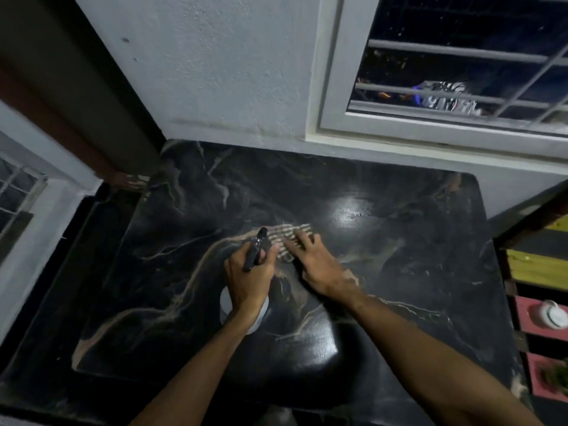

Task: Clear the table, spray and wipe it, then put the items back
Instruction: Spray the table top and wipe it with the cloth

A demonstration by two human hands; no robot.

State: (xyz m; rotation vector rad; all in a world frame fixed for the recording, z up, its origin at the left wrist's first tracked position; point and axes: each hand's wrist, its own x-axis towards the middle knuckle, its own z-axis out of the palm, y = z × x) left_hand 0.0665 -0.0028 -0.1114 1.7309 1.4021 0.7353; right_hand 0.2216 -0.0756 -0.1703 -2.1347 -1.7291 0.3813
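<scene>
**Spray bottle and cloth over the dark worktop**

While the left hand [249, 278] is wrapping its grip around a white spray bottle with a black trigger head [257, 245], the right hand [316, 265] is pressing flat, fingers spread, on a pale checked cloth [287, 236] lying mid black marble-patterned worktop [399, 272], just beyond the bottle.

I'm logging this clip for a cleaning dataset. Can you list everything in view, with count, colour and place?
table: one, black marbled, against the wall
cloth: one, pale checked, mid-table under the right hand
spray bottle: one, black nozzle, white body, in the left hand
window: one, white frame, upper right
shelf: one, yellow and pink, right edge
cup: one, white, on the shelf
left hand: gripping the bottle
right hand: flat on the cloth
</scene>
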